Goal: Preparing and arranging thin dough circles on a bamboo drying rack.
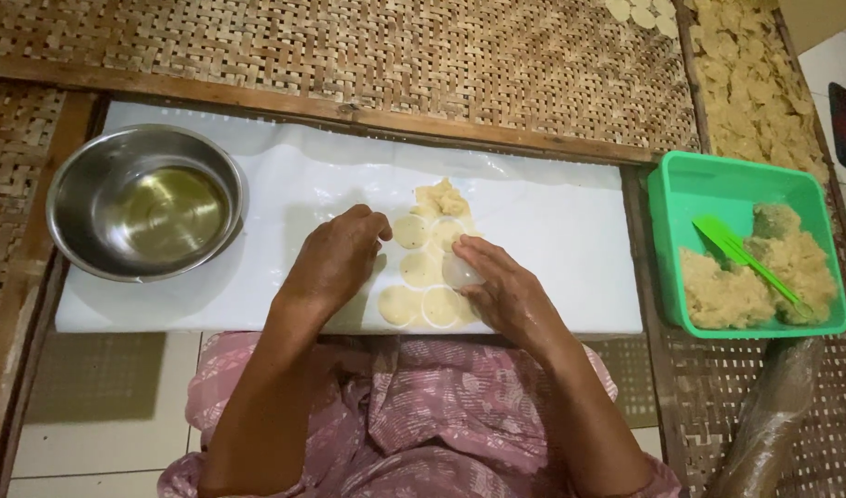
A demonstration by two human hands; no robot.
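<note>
A steel bowl [146, 201] with a film of oil sits at the left end of the white plastic sheet [552, 240]. The left hand [335, 263] rests knuckles up, fingers curled under; whether it pinches anything cannot be told. Just right of it lie flattened dough discs [411, 231] and a dough lump [440, 197]. The right hand [501, 286] lies flat, fingers extended over one disc, partly hiding it. Far right, a green tub [681, 198] holds dough and a green spatula [741, 254]; dried discs beyond are cut off.
</note>
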